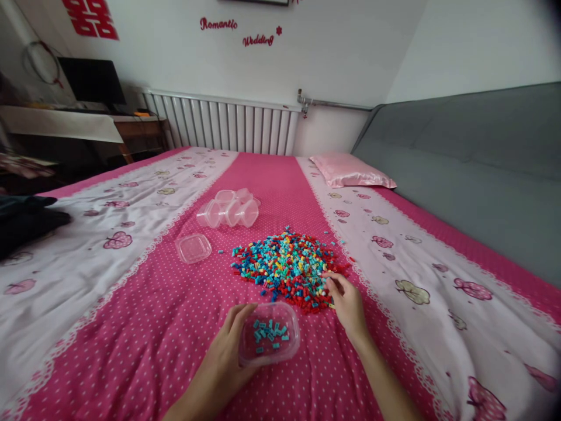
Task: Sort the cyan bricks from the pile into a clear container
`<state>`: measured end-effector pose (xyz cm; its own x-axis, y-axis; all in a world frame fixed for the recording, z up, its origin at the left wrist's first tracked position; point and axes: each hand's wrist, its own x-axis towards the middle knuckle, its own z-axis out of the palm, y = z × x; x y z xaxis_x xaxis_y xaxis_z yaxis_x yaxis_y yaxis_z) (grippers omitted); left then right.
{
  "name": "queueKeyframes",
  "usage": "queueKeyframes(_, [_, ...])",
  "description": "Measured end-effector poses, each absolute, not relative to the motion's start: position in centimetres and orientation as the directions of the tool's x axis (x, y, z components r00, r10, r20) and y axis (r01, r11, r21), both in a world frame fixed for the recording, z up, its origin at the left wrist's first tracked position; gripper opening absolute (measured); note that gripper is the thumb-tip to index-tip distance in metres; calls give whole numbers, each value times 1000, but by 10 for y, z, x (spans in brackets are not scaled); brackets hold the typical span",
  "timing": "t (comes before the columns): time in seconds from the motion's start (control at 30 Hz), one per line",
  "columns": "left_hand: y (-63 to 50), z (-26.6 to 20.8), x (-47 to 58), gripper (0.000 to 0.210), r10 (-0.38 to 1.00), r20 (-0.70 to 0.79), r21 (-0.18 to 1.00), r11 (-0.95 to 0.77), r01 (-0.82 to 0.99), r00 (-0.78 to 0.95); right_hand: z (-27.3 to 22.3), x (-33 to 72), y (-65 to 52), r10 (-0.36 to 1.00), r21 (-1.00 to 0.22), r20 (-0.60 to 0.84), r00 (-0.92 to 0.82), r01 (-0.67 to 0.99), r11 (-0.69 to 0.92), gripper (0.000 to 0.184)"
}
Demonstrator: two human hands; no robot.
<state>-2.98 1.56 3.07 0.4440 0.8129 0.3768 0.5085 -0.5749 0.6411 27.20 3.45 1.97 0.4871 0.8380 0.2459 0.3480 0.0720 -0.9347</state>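
Place: I was looking into a bedroom in a home.
Sleeping spot: I saw a pink polka-dotted and white tree-printed cloth bedspread and a shiny pink pillow.
Right side: a broad grey padded headboard.
Far end: a white wall bore red "Romantic Wedding" lettering above a white ribbed radiator.
Left corner: I made out a black flat-screen monitor on a cloth-draped wooden desk.

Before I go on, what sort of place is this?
Most likely a bedroom: a polka-dotted pink and floral bedspread, a shiny pink pillow on it, and a white radiator along the wall.
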Motion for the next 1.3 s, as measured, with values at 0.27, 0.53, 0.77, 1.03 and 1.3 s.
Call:
queueKeyframes(0.27, [15, 34, -29, 72, 803, 385, 645, -586, 490, 454, 28, 267, 31, 815, -919, 271, 512, 391, 60, 39])
queueKeyframes(0.53, [14, 37, -28, 72, 794, 408, 633, -602, 487, 450, 32, 262, 30, 896, -942, 194, 399, 332, 56, 50])
queueKeyframes(0.77, [15, 34, -29, 73, 792, 401, 620, -604, 501, 460, 38, 259, 29, 916, -988, 90, 392, 150, 34, 62])
queueKeyframes(1.03, [16, 31, -29, 76, 796, 411, 620, -602, 503, 445, 50, 246, 19, 955, -977, 148, 257, 190, 101, 48])
queueKeyframes(1.3, [16, 33, -27, 75, 800, 415, 627, -597, 501, 434, 73, 207, -2, 963, -910, 265, -59, 314, 269, 43])
